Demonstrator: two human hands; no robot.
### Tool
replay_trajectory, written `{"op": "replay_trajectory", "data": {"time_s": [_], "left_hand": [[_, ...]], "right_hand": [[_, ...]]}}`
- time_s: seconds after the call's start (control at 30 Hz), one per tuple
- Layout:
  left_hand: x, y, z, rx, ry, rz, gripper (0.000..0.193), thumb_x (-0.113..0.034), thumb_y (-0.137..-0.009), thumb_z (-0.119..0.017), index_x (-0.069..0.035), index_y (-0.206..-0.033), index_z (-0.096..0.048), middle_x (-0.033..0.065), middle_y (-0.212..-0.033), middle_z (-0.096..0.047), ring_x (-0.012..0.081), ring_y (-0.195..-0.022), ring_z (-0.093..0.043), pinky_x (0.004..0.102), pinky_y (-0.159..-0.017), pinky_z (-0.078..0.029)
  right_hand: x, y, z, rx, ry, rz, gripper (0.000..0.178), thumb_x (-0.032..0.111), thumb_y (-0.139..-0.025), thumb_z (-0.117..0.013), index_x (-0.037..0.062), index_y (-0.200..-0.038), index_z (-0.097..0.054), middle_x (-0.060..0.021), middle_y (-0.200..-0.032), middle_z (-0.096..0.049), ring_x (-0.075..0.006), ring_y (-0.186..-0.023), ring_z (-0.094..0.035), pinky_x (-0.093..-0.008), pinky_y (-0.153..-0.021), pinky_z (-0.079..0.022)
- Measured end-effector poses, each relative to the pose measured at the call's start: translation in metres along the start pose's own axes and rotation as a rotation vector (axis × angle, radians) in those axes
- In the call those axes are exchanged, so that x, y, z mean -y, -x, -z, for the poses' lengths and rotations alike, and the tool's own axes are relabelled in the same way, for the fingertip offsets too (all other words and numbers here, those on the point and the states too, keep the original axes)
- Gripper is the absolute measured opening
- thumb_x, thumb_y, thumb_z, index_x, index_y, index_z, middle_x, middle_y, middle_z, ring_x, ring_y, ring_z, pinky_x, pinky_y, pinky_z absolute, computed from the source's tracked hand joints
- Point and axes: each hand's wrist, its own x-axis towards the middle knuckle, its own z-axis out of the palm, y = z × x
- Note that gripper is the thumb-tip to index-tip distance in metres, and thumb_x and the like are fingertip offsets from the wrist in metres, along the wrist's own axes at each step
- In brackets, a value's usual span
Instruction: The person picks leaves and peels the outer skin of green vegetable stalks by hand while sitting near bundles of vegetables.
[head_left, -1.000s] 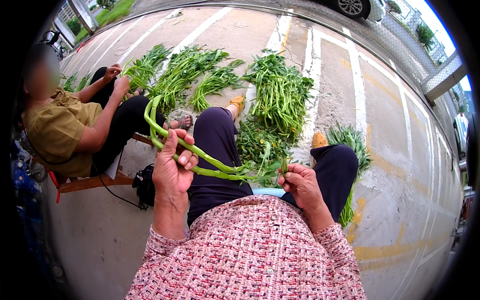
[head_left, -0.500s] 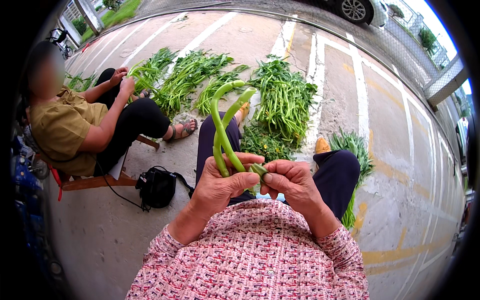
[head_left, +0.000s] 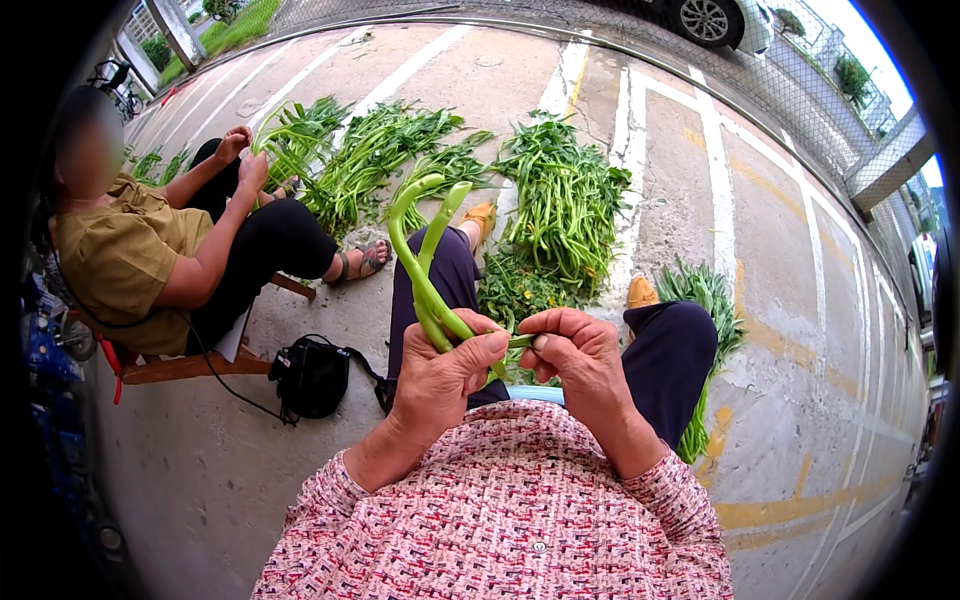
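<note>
A grey concrete pavement [head_left: 780, 300] painted with white and yellow lines carries everything. At twelve o'clock lie long heaps of leafy green stalks [head_left: 565, 200], more leafy bundles [head_left: 370, 150] toward eleven, and a smaller green bunch [head_left: 705, 300] at three. A small black bag [head_left: 312, 375] sits at nine, beside a low wooden stool [head_left: 190, 365].
</note>
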Motion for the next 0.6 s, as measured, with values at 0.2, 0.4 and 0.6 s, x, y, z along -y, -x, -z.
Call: {"op": "replay_trajectory", "data": {"time_s": [0.2,0.4,0.6], "left_hand": [[-0.007,-0.002,0.002,-0.051,0.087,-0.01,0.005,-0.003,-0.079,-0.064,-0.001,-0.083,-0.063,0.0046,-0.064,-0.057,0.0041,-0.042,-0.041,0.0167,-0.038,-0.03],[-0.003,-0.003,0.0,-0.013,0.026,0.062,0.007,-0.004,-0.079,-0.064,0.001,-0.083,-0.063,0.0032,-0.062,-0.057,0.0033,-0.042,-0.041,0.0168,-0.036,-0.029],[0.003,-0.003,-0.002,0.021,-0.01,0.004,0.006,-0.004,-0.079,-0.064,0.001,-0.084,-0.063,-0.0005,-0.059,-0.053,0.0023,-0.042,-0.039,0.0172,-0.036,-0.028]], "right_hand": [[-0.02,-0.01,0.025,-0.119,-0.182,-0.023,0.017,0.003,-0.082,-0.047,-0.0035,-0.092,-0.06,-0.004,-0.069,-0.059,-0.0055,-0.054,-0.05,-0.0168,-0.051,-0.042],[0.0,0.0,0.002,0.152,-0.01,0.024,0.025,0.019,-0.089,-0.052,-0.0042,-0.099,-0.058,-0.0021,-0.077,-0.058,-0.0062,-0.065,-0.053,-0.0178,-0.059,-0.043],[0.001,0.002,-0.004,0.125,0.408,0.227,0.012,0.004,-0.086,-0.051,-0.0027,-0.092,-0.058,-0.0017,-0.07,-0.057,-0.0047,-0.061,-0.05,-0.0189,-0.053,-0.041]]}}
